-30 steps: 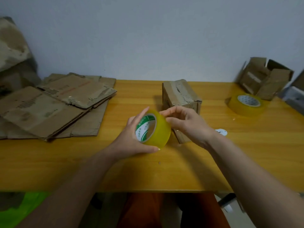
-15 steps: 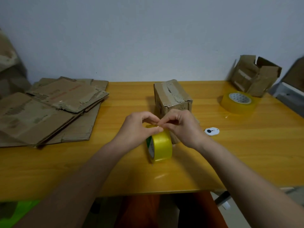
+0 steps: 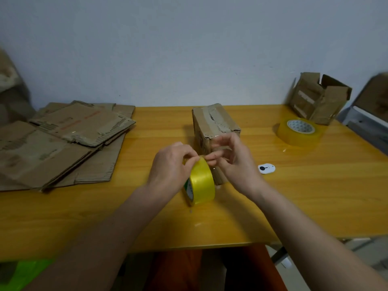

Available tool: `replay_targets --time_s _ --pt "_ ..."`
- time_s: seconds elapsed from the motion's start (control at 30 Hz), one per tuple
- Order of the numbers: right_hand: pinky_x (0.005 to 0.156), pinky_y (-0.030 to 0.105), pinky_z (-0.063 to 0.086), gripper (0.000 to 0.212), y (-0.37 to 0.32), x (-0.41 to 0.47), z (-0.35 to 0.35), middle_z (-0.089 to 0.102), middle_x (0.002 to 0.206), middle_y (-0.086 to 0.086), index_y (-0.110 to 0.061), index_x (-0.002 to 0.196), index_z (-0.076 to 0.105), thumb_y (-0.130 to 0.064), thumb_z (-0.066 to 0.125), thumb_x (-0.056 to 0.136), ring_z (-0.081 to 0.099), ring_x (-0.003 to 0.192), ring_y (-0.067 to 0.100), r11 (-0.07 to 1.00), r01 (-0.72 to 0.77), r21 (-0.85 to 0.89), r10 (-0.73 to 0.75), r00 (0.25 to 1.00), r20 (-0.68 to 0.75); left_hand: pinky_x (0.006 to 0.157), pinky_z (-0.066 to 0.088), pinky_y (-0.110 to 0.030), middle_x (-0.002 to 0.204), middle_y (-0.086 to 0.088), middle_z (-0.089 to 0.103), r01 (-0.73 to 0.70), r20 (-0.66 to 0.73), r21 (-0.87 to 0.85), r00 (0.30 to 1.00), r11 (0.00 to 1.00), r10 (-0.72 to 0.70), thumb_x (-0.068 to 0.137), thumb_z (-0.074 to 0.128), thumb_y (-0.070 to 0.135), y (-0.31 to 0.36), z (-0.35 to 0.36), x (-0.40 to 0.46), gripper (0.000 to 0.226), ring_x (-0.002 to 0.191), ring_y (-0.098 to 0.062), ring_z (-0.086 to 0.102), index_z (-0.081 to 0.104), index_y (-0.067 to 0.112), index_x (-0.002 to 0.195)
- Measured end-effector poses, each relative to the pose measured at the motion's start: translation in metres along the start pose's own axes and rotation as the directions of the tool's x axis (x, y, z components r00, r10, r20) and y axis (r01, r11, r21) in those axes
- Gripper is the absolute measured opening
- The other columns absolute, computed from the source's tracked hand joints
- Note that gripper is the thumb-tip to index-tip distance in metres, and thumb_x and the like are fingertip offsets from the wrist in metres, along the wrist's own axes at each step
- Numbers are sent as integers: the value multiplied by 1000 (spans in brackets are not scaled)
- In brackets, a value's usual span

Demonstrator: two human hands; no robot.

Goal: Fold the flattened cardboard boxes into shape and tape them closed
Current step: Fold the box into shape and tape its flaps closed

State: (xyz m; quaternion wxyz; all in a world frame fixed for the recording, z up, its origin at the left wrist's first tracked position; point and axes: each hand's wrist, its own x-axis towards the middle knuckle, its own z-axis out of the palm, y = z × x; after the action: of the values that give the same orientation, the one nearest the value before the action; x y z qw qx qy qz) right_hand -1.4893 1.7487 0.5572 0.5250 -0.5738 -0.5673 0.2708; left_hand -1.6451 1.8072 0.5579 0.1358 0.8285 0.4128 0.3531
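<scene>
Here the left hand (image 3: 171, 162) curls over the top of the yellow roll of packing tape (image 3: 200, 181), which stands on edge on the orange-yellow wooden table (image 3: 315, 196); its fingers press the rim, apparently to stop the roll from turning. The right hand (image 3: 233, 158) meets it at the top of the roll, thumb and fingers pinching what looks like the loose tape end, though the clear film itself is too faint to confirm. That pairing suggests the step in hand is freeing a strip for sealing. Just behind the hands sits the small folded brown cardboard box (image 3: 214, 124), its top seam already bearing worn tape, placed near so a pulled strip can reach it. To the left lies a stack of flattened brown cardboard boxes (image 3: 63, 139) not yet folded. Far right rest a second yellowish tape roll lying flat (image 3: 298, 131), an open crumpled cardboard box (image 3: 319, 97), and, nearer, a small white oval gadget (image 3: 266, 169).
</scene>
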Motion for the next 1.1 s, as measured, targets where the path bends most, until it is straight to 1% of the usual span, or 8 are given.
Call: replay_targets --time_s 0.13,0.27,0.43,0.53,0.67,0.8,0.87,1.1 --pt "93 30 51 56 12 -11 -10 55 119 -4 -25 118 50 17 54 82 54 115 12 972 -67 -226 104 983 152 60 47 -11 80 11 65 220 -197 -211 945 953 -261 88 69 21 -6 -6 1 6 68 4 58 70 23 82" --pt "89 26 51 81 18 -21 -16 53 126 2 -28 140 34 16 63 79 56 111 14 981 -147 125 110 957 268 57 54 -19 87 -1 69 420 -110 -667 761 615 -640 93 62 16 2 -5 9 14 75 -9 67 67 20 81" --pt "79 33 57 51 16 -16 -7 65 110 -1 -32 121 47 -12 73 82 64 104 17 917 -22 399 122 966 -227 61 56 -19 82 -3 70 444 139 -842 727 306 -672 91 65 16 40 17 5 11 72 -5 70 67 10 83" --pt "86 44 53 46 19 -13 -20 62 107 1 -36 108 49 4 61 87 61 104 26 967 20 253 75 929 -363 70 57 -23 75 0 69 447 129 -839 719 312 -682 90 67 14 47 21 4 10 74 -9 67 68 11 80" --pt "72 32 50 52 28 -9 -65 58 112 6 -28 114 48 14 54 83 56 93 14 999 -31 -17 18 867 -498 60 47 -10 69 11 64 413 8 -833 672 367 -740 89 68 21 38 12 7 10 61 3 60 67 15 81" --pt "72 13 46 33 36 -3 -74 59 109 8 -20 115 54 3 53 92 56 95 17 999 -33 -28 14 857 -516 73 47 -22 69 5 62 436 99 -852 679 290 -728 88 70 24 37 16 6 12 67 -6 57 66 16 80" --pt "81 20 44 35 40 -2 -75 57 115 10 -13 119 57 6 50 90 53 105 23 996 -83 -45 47 846 -531 72 49 -22 66 6 62 437 120 -859 679 267 -724 83 75 26 38 21 5 14 67 -6 58 67 16 78" --pt "67 21 36 58 42 -4 -105 54 102 8 -13 119 49 17 48 68 50 91 20 866 -85 -493 -187 859 -477 45 37 -2 67 8 59 379 -14 -886 557 269 -830 85 73 27 36 34 8 20 59 1 54 60 14 76"
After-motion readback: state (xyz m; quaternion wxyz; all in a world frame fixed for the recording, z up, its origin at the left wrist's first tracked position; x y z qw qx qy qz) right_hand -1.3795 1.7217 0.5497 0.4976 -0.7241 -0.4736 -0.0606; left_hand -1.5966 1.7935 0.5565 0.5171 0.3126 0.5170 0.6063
